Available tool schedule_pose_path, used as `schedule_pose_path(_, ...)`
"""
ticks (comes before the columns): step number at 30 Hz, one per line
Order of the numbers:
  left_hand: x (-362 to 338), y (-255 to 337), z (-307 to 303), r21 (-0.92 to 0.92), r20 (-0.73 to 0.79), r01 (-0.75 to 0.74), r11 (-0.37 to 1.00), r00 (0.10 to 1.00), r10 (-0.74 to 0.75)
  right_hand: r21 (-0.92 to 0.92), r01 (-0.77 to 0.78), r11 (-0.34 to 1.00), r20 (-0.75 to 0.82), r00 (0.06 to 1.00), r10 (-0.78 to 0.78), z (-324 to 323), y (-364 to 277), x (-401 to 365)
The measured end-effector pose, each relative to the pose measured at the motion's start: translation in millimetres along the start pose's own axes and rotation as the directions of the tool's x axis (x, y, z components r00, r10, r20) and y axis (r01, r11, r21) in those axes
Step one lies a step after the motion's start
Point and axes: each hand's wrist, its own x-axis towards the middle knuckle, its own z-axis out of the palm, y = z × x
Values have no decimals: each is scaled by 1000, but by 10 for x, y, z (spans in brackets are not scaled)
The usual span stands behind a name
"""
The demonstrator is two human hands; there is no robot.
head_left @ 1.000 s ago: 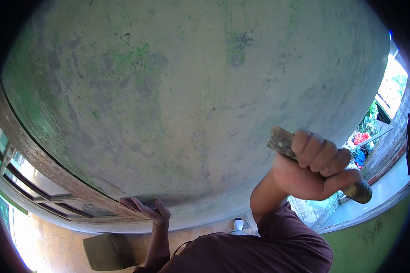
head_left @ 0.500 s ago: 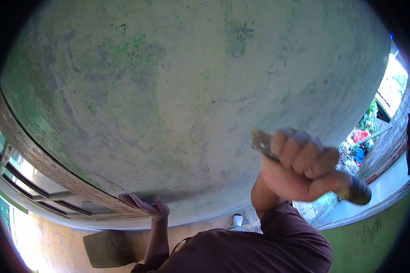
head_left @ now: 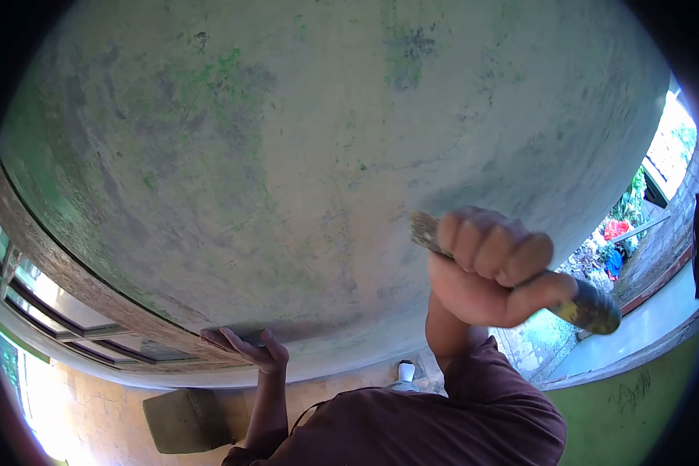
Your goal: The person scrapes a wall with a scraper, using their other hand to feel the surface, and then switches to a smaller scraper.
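Observation:
My right hand (head_left: 493,268) is closed in a fist round a scraper (head_left: 590,307) in front of the wall. A rounded, dark handle end with yellow stains sticks out on the right. From the other side of the fist shows a flat, worn end, pointing left toward the wall; whether it touches cannot be told. Low on the left, my left hand (head_left: 260,353) lies with fingers stretched out against the wall, close to the wooden frame edge. The wall (head_left: 311,194) is pale, with green and grey blotches where the paint is patchy.
A wooden window frame (head_left: 93,291) runs along the left. Below stands a dark box-like stool (head_left: 186,419) on the tiled floor (head_left: 116,404). On the right, an opening shows plants and a red item (head_left: 616,229). A green low wall (head_left: 621,412) lies at lower right.
My right hand has moved a little left and up with the scraper. My left hand has stayed against the wall.

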Motion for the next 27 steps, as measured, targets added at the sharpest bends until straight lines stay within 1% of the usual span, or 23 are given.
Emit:
schedule_pose_path(2,6,-9,4,-1,-6,3,1000,1000,-3,58,102,993,-38,994,-100,40,-136,-19)
schedule_pose_path(3,12,-5,4,0,-9,3,1000,1000,-3,35,110,993,-55,993,-108,68,-190,-29)
schedule_pose_path(4,9,3,-3,2,-8,5,1000,1000,-5,37,106,994,-56,993,-104,70,-96,-45)
schedule_pose_path(6,22,17,-15,6,2,-1,1000,1000,1,75,-33,997,-53,998,37,77,155,-99)
schedule_pose_path(8,47,22,-21,7,2,-13,1000,1000,13,68,-47,997,-34,998,49,82,72,-57)
schedule_pose_path(10,63,31,-25,18,0,-36,999,999,36,50,147,988,-56,988,-144,106,-114,-32)
schedule_pose_path(11,67,21,-19,21,-3,-35,999,999,35,18,170,985,-85,982,-168,106,-174,-16)
schedule_pose_path(12,59,15,-16,21,-2,-36,999,999,36,21,168,986,-84,983,-166,92,-103,-29)
schedule_pose_path(14,33,3,-31,22,4,-39,999,999,39,-10,20,1000,-61,998,-21,46,96,-76)
schedule_pose_path(15,21,5,-34,25,5,-34,999,999,34,-14,-20,1000,-1,1000,20,25,59,-43)
schedule_pose_path(16,28,0,-22,29,0,-31,999,1000,31,-13,-16,1000,1,1000,16,25,11,-15)
schedule_pose_path(18,43,15,-18,22,-2,-28,999,1000,28,62,117,991,-48,992,-115,57,-131,-13)
schedule_pose_path(19,48,23,-13,18,-6,-20,1000,1000,20,36,144,989,-73,987,-141,56,-195,-27)
schedule_pose_path(20,49,17,-11,19,-7,-18,1000,1000,18,37,143,989,-73,987,-140,48,-108,-37)
schedule_pose_path(22,32,-1,-21,20,6,-28,999,1000,28,49,-14,999,-40,999,16,26,125,-86)
schedule_pose_path(23,17,4,-27,17,10,-29,999,1000,29,61,-46,997,-18,999,47,26,95,-70)
schedule_pose_path(24,17,5,-17,18,8,-23,1000,1000,23,62,-43,997,-18,999,44,43,49,-46)
schedule_pose_path(26,27,3,-20,21,2,-19,1000,1000,19,65,111,992,-79,991,-106,109,-93,-22)
schedule_pose_path(27,31,13,-22,19,6,-13,1000,1000,13,50,145,988,-89,986,-140,112,-177,-4)
